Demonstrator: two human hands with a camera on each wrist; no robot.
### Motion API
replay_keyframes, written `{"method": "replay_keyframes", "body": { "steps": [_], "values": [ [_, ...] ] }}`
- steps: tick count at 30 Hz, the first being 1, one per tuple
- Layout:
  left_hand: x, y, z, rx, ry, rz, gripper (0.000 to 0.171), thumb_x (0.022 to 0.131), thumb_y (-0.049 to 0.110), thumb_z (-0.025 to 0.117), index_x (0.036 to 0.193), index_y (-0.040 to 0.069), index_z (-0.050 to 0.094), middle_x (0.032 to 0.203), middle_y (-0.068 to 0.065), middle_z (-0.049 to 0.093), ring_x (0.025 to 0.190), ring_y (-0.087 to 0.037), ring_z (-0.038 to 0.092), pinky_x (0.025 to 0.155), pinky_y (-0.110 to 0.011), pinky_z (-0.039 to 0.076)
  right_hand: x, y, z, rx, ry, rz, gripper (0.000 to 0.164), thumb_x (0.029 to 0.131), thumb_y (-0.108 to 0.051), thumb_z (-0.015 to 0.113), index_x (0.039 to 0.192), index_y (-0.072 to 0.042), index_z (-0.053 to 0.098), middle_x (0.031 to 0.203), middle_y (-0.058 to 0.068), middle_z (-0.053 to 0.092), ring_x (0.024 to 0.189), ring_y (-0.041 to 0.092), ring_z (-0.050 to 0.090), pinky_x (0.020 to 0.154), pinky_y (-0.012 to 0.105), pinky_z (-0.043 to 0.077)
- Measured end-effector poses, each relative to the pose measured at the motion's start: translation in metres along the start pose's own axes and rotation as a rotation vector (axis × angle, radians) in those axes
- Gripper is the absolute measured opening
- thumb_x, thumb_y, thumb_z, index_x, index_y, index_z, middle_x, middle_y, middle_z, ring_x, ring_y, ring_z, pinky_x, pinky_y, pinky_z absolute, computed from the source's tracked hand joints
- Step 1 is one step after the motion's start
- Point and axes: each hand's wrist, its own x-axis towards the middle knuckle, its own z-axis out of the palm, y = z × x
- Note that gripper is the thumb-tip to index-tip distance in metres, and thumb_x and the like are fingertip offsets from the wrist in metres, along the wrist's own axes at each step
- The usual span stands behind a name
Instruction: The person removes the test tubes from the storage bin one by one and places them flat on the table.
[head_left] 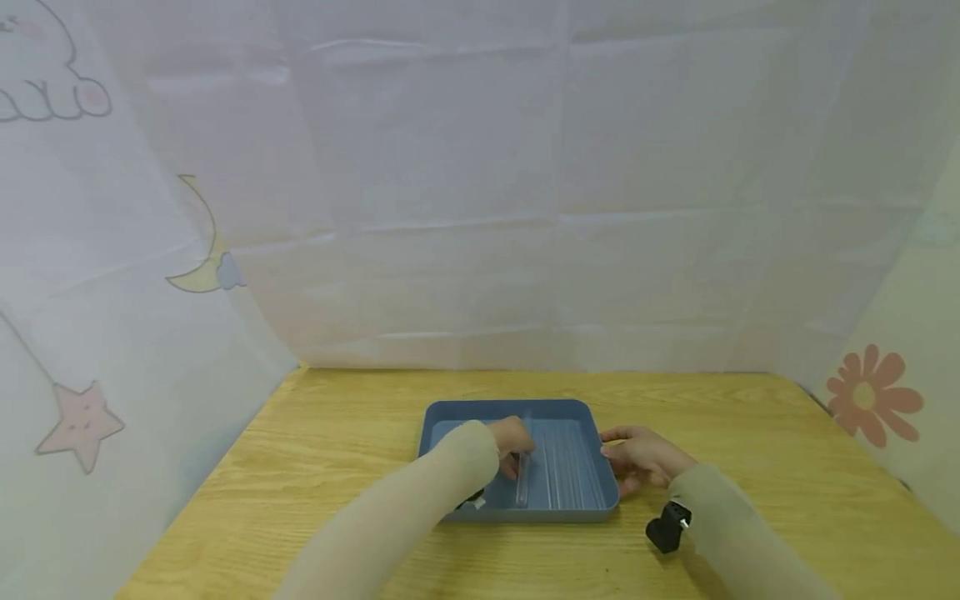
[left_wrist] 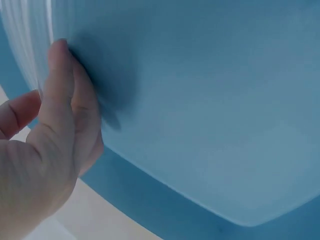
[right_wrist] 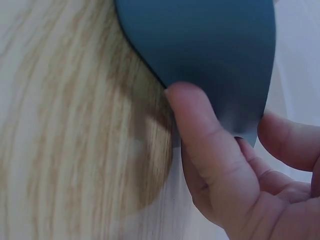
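A shallow blue tray (head_left: 525, 515) lies on the table, with several clear, straight tubes or rods (head_left: 567, 467) side by side in its right half. My left hand (head_left: 513, 442) reaches into the tray and pinches one clear rod (head_left: 522, 487) beside that row. In the left wrist view the fingers (left_wrist: 60, 95) lie along the rod, low over the tray floor, with the thumb opposite. My right hand (head_left: 641, 457) holds the tray's right side. The right wrist view shows one fingertip (right_wrist: 186, 95) against the outer wall (right_wrist: 200, 45) and another at the rim.
The wooden table (head_left: 337, 442) extends around the tray. Pale printed sheeting (head_left: 480, 208) hangs behind and along both sides. A small black camera (head_left: 666, 529) is strapped to the right wrist.
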Motion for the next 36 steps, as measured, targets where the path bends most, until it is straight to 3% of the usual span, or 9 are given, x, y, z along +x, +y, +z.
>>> {"method": "replay_keyframes", "body": {
  "steps": [3, 6, 13, 21, 30, 36],
  "values": [
    [-0.008, 0.001, -0.005, -0.043, -0.004, 0.007, 0.022, 0.097, 0.001, 0.053, 0.11, -0.013, 0.063, 0.095, -0.027, 0.063, 0.081, -0.039, 0.067, 0.071, -0.044, 0.058, 0.0, 0.0, 0.0, 0.007, -0.012, -0.005, 0.041, 0.098, 0.001, 0.049, 0.133, 0.017, 0.034, 0.089, 0.013, 0.068, 0.079, 0.024, 0.067, 0.06, 0.043, 0.058],
    [-0.015, 0.003, -0.009, -0.071, -0.001, 0.029, 0.025, 0.096, 0.0, 0.053, 0.115, -0.014, 0.061, 0.099, -0.028, 0.063, 0.085, -0.04, 0.067, 0.071, -0.043, 0.058, 0.0, -0.001, -0.001, -0.002, -0.009, -0.003, 0.04, 0.098, 0.002, 0.048, 0.132, 0.018, 0.034, 0.09, 0.013, 0.068, 0.081, 0.025, 0.067, 0.061, 0.044, 0.059],
    [-0.023, 0.005, -0.018, -0.232, -0.055, 0.063, 0.052, 0.094, -0.002, 0.053, 0.143, -0.009, 0.036, 0.117, -0.027, 0.055, 0.088, -0.039, 0.067, 0.073, -0.044, 0.057, 0.001, -0.001, -0.001, -0.022, 0.017, 0.014, 0.04, 0.098, 0.002, 0.048, 0.132, 0.018, 0.034, 0.093, 0.015, 0.068, 0.084, 0.027, 0.067, 0.066, 0.05, 0.058],
    [-0.034, -0.003, -0.032, -0.327, -0.115, 0.13, 0.058, 0.094, -0.003, 0.052, 0.148, -0.006, 0.031, 0.13, -0.032, 0.049, 0.088, -0.036, 0.067, 0.067, -0.04, 0.057, 0.0, -0.004, 0.001, -0.026, 0.034, 0.023, 0.044, 0.098, 0.002, 0.049, 0.136, 0.016, 0.032, 0.096, 0.015, 0.068, 0.085, 0.028, 0.067, 0.065, 0.048, 0.058],
    [-0.042, -0.016, -0.044, -0.369, -0.102, 0.176, 0.06, 0.094, -0.002, 0.055, 0.149, -0.004, 0.031, 0.134, -0.031, 0.048, 0.095, -0.039, 0.067, 0.063, -0.036, 0.057, 0.001, -0.004, 0.002, 0.009, 0.021, 0.007, 0.052, 0.097, 0.005, 0.048, 0.143, 0.013, 0.026, 0.098, 0.016, 0.068, 0.085, 0.028, 0.067, 0.061, 0.044, 0.058],
    [-0.047, -0.025, -0.054, -0.369, -0.089, 0.193, 0.061, 0.094, 0.0, 0.056, 0.15, -0.002, 0.031, 0.132, -0.029, 0.052, 0.096, -0.038, 0.067, 0.055, -0.029, 0.055, 0.0, -0.005, 0.004, 0.002, 0.06, 0.017, 0.052, 0.097, 0.005, 0.049, 0.144, 0.012, 0.028, 0.104, 0.02, 0.065, 0.085, 0.027, 0.066, 0.061, 0.042, 0.058]
  ]
}}
